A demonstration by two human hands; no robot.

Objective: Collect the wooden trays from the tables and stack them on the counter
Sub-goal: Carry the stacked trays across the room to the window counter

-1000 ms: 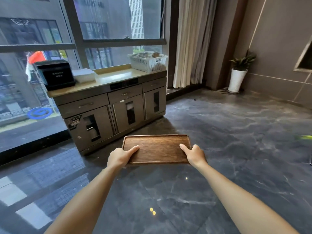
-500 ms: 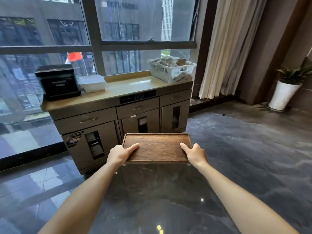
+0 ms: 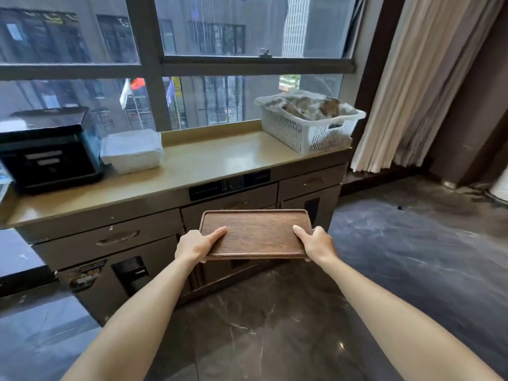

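Now wooden tray (image 3: pixel 255 232) level between left hand (image 3: pixel 195 245), right hand (image 3: pixel 316 244), before counter (image 3: pixel 209 163).

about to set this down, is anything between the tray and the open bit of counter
Nothing visible blocks it. The wooden tray, held by the left hand and right hand, faces bare counter between the white container and white basket.
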